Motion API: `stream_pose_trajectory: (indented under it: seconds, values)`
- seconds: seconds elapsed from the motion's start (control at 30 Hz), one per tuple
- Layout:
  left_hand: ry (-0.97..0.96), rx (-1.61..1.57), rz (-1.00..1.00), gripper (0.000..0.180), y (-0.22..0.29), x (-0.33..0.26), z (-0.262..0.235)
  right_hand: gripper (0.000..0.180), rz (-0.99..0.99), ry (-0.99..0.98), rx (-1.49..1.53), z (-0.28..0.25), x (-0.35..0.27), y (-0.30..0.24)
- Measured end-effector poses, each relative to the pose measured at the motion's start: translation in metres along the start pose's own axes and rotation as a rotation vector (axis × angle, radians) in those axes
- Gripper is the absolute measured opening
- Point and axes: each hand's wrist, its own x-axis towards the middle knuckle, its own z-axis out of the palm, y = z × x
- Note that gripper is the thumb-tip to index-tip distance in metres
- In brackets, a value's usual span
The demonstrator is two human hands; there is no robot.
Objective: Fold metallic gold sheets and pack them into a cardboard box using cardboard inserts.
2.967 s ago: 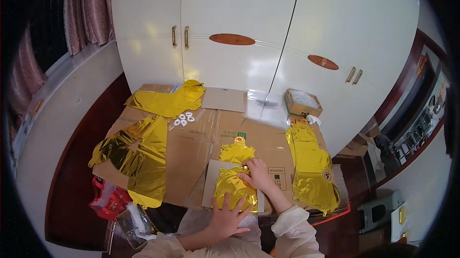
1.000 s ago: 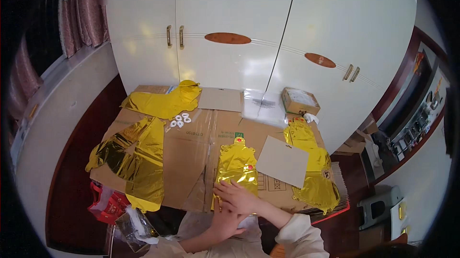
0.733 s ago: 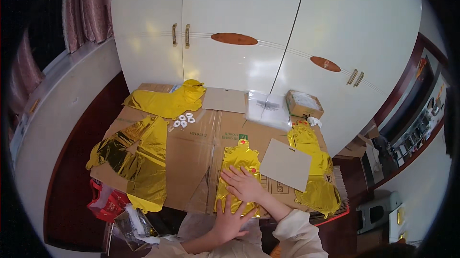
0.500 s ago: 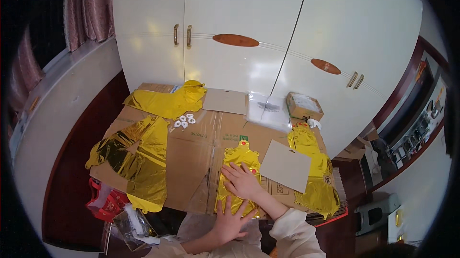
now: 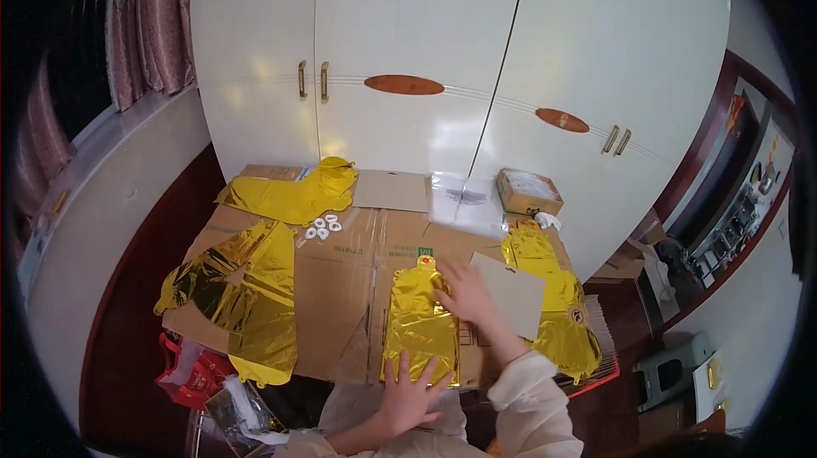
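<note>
One palm-down left hand (image 5: 408,398) lies with its fingers spread on the lower end of a flat gold foil balloon (image 5: 419,322), at the lower centre of the frame. The right hand (image 5: 468,292) is at the balloon's upper right edge, fingers apart; blur makes it hard to say whether the fingertips touch the foil. Just right of this hand, a plain grey card (image 5: 517,288) overlaps a long gold foil piece (image 5: 566,334) at the right of the layout. Everything lies on flattened brown cardboard (image 5: 336,288). At left lies a wide, creased gold foil shape (image 5: 268,305); above it, another gold foil piece (image 5: 294,194), with small white rings (image 5: 322,228) just below its right end. Along the far edge run a second grey card (image 5: 391,190), a clear plastic sleeve (image 5: 464,203) and a small cardboard box (image 5: 529,191), before a white cabinet (image 5: 408,15). A red bag (image 5: 194,373) sits at lower left.
</note>
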Motion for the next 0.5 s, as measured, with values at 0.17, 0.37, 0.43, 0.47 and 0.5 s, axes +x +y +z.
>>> stream_pose_trajectory:
  seconds: [0.17, 0.37, 0.43, 0.47, 0.5]
  values:
    - [0.029, -0.029, 0.008, 0.090, 0.002, 0.002, 0.005, 0.104, 0.214, -0.467, -0.149, -0.061, -0.055, 0.078]
    - [0.022, -0.013, -0.016, 0.088, 0.002, -0.001, 0.007, 0.099, 0.085, -0.581, -0.205, -0.074, -0.089, 0.049]
    - [0.019, -0.006, -0.007, 0.085, 0.002, -0.001, 0.010, 0.090, 0.000, -0.433, -0.245, -0.056, -0.099, 0.055]
    - [0.014, -0.001, -0.008, 0.085, 0.002, 0.000, 0.008, 0.088, -0.019, -0.430, -0.275, -0.053, -0.100, 0.051]
    - [0.010, 0.004, -0.009, 0.084, 0.002, 0.000, 0.005, 0.087, -0.038, -0.427, -0.305, -0.051, -0.101, 0.046]
